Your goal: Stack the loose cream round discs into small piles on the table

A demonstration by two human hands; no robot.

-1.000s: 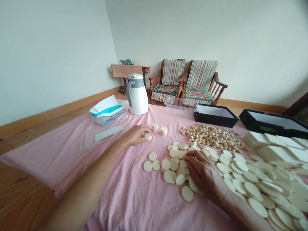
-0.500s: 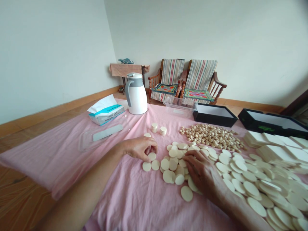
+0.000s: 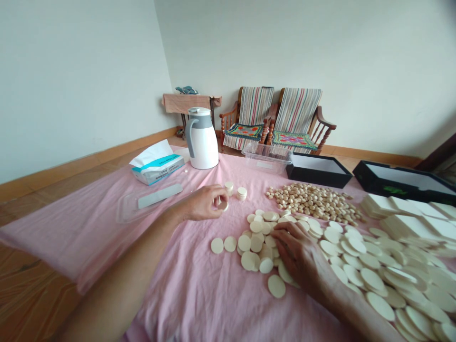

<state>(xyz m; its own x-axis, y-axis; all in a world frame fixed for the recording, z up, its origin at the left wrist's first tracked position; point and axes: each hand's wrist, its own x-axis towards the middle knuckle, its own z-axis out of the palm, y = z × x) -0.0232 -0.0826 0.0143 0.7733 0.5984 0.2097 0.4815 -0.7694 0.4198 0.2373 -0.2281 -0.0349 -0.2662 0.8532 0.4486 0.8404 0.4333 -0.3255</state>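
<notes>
My left hand [image 3: 203, 204] hangs over the pink cloth [image 3: 188, 304], its fingertips pinching a cream-coloured round disc [image 3: 223, 205] beside two short disc stacks [image 3: 229, 188] [image 3: 242, 193]. My right hand [image 3: 295, 249] lies flat with spread fingers on a loose heap of overlapping discs [image 3: 258, 242], partly hiding it. Two single discs [image 3: 223, 244] lie apart at the heap's left. A wide spread of larger discs [image 3: 374, 285] covers the cloth to the right. Behind my right hand sits a pile of small round beige pieces [image 3: 313, 202].
A white vacuum jug [image 3: 202, 140], a tissue pack [image 3: 157, 166] and a clear plastic lid [image 3: 142, 209] stand at the far left. Behind the pieces are a clear plastic box [image 3: 266, 158] and open black boxes [image 3: 318, 170]. White flat cartons [image 3: 406, 216] lie at right.
My left hand has dropped to the disc beside the heap, then risen toward the stacks, taking that disc with it. My right hand has barely moved.
</notes>
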